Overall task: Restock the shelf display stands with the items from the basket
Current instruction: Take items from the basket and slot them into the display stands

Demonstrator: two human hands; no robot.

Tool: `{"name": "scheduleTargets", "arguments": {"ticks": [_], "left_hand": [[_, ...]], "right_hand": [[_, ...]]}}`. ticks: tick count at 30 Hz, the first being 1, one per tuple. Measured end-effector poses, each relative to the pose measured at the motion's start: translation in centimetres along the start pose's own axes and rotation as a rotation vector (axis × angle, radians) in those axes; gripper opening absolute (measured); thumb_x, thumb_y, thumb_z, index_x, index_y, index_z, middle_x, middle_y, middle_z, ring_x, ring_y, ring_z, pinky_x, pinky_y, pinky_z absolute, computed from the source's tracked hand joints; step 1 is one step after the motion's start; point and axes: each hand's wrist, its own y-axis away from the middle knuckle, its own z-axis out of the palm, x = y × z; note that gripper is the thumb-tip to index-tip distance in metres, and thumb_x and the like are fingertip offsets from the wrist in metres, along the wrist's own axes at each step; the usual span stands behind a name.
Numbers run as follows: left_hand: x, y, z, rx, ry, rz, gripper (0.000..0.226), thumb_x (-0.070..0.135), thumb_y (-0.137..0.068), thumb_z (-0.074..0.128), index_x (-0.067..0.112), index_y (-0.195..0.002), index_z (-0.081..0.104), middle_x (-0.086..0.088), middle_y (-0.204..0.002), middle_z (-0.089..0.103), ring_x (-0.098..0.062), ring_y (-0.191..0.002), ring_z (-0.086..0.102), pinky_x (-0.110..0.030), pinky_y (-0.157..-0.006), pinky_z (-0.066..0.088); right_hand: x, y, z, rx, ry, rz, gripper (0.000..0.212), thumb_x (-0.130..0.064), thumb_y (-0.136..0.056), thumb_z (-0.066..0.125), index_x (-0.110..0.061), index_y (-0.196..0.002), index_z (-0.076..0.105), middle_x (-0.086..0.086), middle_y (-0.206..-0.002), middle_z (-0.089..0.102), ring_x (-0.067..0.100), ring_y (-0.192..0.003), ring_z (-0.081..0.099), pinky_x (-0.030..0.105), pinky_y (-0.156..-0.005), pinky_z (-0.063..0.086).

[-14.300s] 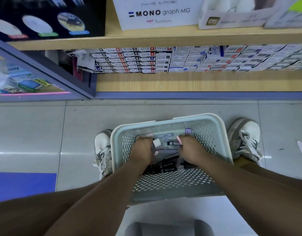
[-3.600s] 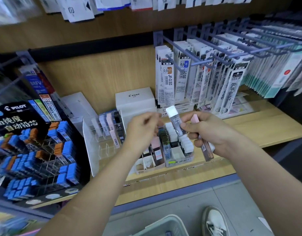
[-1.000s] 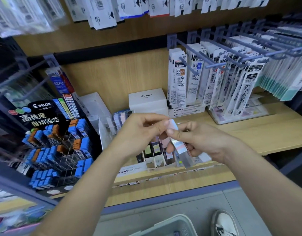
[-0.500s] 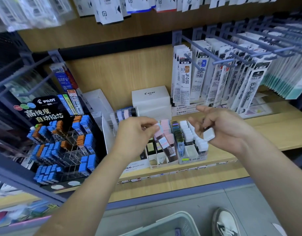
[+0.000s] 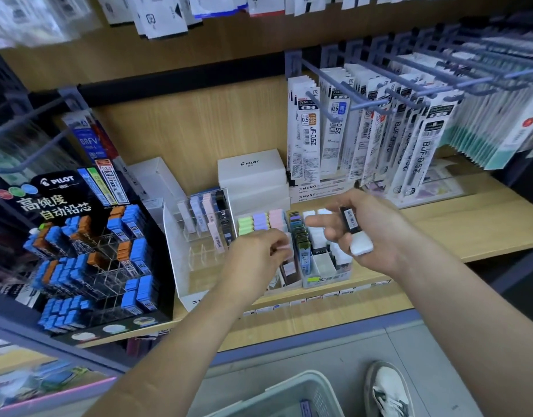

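My left hand (image 5: 257, 251) pinches a pink-capped lead case (image 5: 284, 246) down into the pink row of the small display stand (image 5: 325, 273) on the wooden shelf. My right hand (image 5: 364, 233) hovers just right of the stand and grips a dark lead case with a white cap (image 5: 354, 230), its forefinger pointing left. The stand holds rows of green, purple, pink, dark and white-capped cases. The pale basket (image 5: 292, 395) shows at the bottom edge, on the floor below the shelf.
A clear acrylic rack (image 5: 199, 236) stands left of the stand, and a black Pilot display (image 5: 88, 251) with blue and orange cases further left. White Pilot boxes (image 5: 251, 173) sit behind. Hanging refill packs (image 5: 379, 130) on pegs fill the upper right. My shoe (image 5: 388, 389) is near the basket.
My left hand has gone down into the pink row with the pink case. My right hand has shifted slightly and now shows the dark case with its white cap.
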Motion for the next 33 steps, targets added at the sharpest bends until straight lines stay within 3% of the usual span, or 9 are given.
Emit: {"name": "scheduleTargets", "arguments": {"ticks": [5,9,13,16,19,21,24,28,33], "left_hand": [[-0.4,-0.5,0.5,0.094,-0.009,0.052,0.015,0.013,-0.084,0.07,0.014,-0.097,0.076,-0.001,-0.09,0.071,-0.015,-0.083,0.064,-0.016,-0.077,0.042],[-0.5,-0.7,0.9,0.13,-0.031,0.115,0.014,0.008,-0.081,0.07,0.012,-0.093,0.077,-0.004,-0.086,0.07,-0.019,-0.078,0.065,-0.023,-0.075,0.048],[-0.7,-1.0,1.0,0.126,-0.101,0.122,0.012,0.012,-0.082,0.071,0.014,-0.093,0.077,-0.002,-0.085,0.066,-0.02,-0.075,0.064,-0.025,-0.071,0.051],[0.3,-1.1,0.1,0.128,-0.102,0.071,0.009,0.019,-0.086,0.067,0.018,-0.087,0.076,0.002,-0.082,0.065,-0.015,-0.073,0.061,-0.025,-0.069,0.047],[2.7,-1.0,-1.9,0.06,0.304,-0.183,0.016,0.024,-0.091,0.061,0.017,-0.08,0.071,-0.001,-0.071,0.068,-0.016,-0.063,0.063,-0.028,-0.065,0.053],[4.9,-0.7,-3.5,-0.14,0.706,-0.382,0.017,0.029,-0.092,0.06,0.013,-0.089,0.066,-0.01,-0.072,0.069,-0.019,-0.058,0.065,-0.03,-0.059,0.057],[7.0,0.0,-4.3,-0.359,0.94,-0.457,0.03,0.026,-0.085,0.067,0.011,-0.107,0.054,-0.013,-0.074,0.071,-0.023,-0.061,0.067,-0.03,-0.061,0.058],[6.6,0.0,-4.6,-0.193,0.962,-0.421,0.027,0.002,-0.08,0.071,0.01,-0.104,0.061,-0.015,-0.076,0.071,-0.021,-0.063,0.066,-0.026,-0.062,0.058],[5.0,-0.6,-5.5,0.005,0.908,-0.41,0.018,0.001,-0.084,0.066,0.014,-0.097,0.07,-0.014,-0.084,0.072,-0.021,-0.074,0.068,-0.028,-0.071,0.056]], "right_hand": [[0.3,0.0,0.1,0.029,0.09,0.023,0.024,-0.023,-0.1,0.042,-0.01,-0.082,0.051,0.014,-0.055,0.064,0.016,-0.033,0.043,0.015,-0.031,0.027],[0.4,-0.2,-0.1,0.016,0.057,0.044,0.015,-0.014,-0.092,0.045,-0.011,-0.078,0.048,0.013,-0.062,0.059,0.013,-0.036,0.039,0.015,-0.031,0.024],[0.7,-0.7,-0.2,0.0,0.028,0.048,0.018,-0.012,-0.089,0.046,-0.004,-0.079,0.058,0.009,-0.067,0.052,0.012,-0.042,0.042,0.017,-0.031,0.03],[0.9,-0.9,0.1,0.027,-0.072,0.011,0.026,-0.009,-0.089,0.048,0.002,-0.074,0.066,0.01,-0.069,0.053,0.015,-0.047,0.048,0.022,-0.04,0.045],[1.2,-1.0,0.5,-0.013,-0.094,-0.049,0.028,-0.01,-0.092,0.046,0.001,-0.084,0.071,0.007,-0.064,0.055,0.015,-0.051,0.051,0.023,-0.047,0.045],[1.3,-1.2,0.8,-0.027,-0.073,-0.097,0.027,-0.011,-0.091,0.047,-0.002,-0.09,0.072,0.004,-0.065,0.056,0.014,-0.053,0.048,0.025,-0.051,0.041],[1.4,-1.3,1.1,-0.077,-0.068,-0.129,0.026,-0.013,-0.093,0.046,-0.004,-0.093,0.07,0.006,-0.071,0.054,0.019,-0.052,0.046,0.028,-0.047,0.037],[1.1,-1.1,0.4,-0.159,-0.007,-0.158,0.025,-0.017,-0.101,0.047,-0.004,-0.098,0.068,0.013,-0.083,0.062,0.017,-0.059,0.056,0.026,-0.048,0.045],[0.4,-0.6,-1.3,-0.18,0.115,-0.215,0.009,-0.001,-0.086,0.065,-0.003,-0.086,0.073,0.01,-0.078,0.074,0.018,-0.069,0.07,0.02,-0.06,0.058]]}}
